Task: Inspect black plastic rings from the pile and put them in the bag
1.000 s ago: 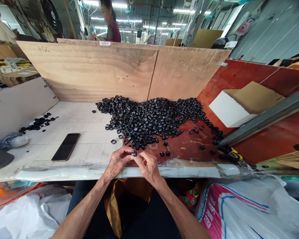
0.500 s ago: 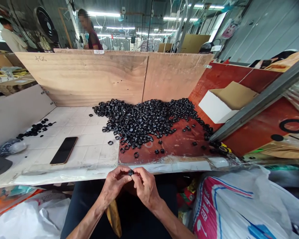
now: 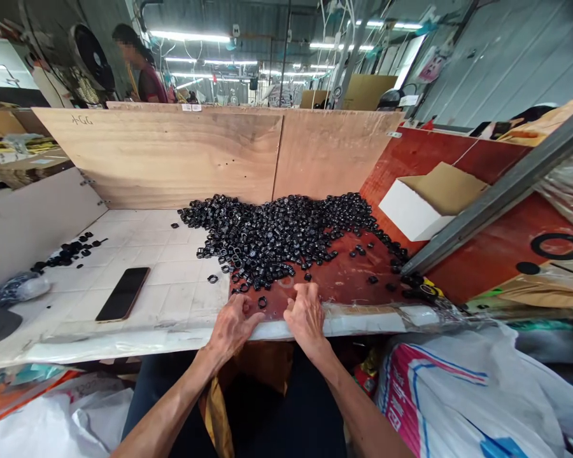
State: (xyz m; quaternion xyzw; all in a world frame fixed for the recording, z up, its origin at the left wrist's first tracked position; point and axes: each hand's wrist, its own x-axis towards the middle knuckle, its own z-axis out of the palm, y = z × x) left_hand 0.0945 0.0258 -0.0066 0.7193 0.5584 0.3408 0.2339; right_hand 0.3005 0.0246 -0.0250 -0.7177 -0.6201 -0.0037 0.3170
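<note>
Head view: left hand (image 3: 230,324) parted, right hand (image 3: 307,316) grip unclear, black rings (image 3: 267,238) across tabletop (image 3: 165,251), tube lights (image 3: 191,37) beyond.

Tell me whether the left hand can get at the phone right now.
Probably yes: the phone lies uncovered to the left of the left hand, and I see only bare white tabletop between them.

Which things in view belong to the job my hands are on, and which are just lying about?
Seem part of the job:
Pile of small black pieces
Loose black ring between the left hand and right hand

Probably just lying about:
Phone lying flat, left
Open box, right
</note>
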